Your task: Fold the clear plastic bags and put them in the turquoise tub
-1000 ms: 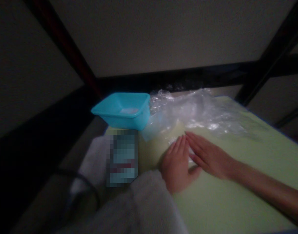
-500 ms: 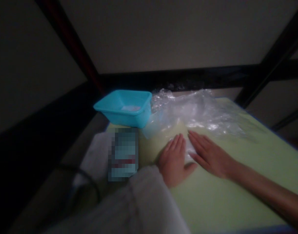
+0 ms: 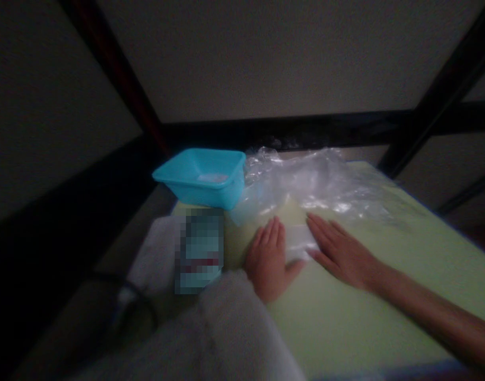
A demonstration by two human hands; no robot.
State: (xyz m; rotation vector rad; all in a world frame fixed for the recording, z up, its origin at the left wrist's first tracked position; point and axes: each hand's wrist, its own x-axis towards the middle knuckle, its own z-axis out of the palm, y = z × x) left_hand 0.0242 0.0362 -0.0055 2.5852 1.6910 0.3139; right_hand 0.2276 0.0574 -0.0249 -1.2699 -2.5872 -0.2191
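Head view shows both hands laid flat on a pale green tabletop, with a clear plastic piece between them. The left hand is spread flat, palm down, fingers close together and thumb reaching out over the piece's near edge; a light grey sleeve covers that arm. The right hand is flat and unclenched too, its fingertips and thumb at the piece's right end. Whether either palm presses firmly, I cannot tell. Beyond the hands lies a crumpled heap of clear plastic. Left of the heap, just beside it, stands a turquoise basin with something pale inside, too blurred to name. Nearer the person are a pixelated rectangular object and, to its left, a whitish item
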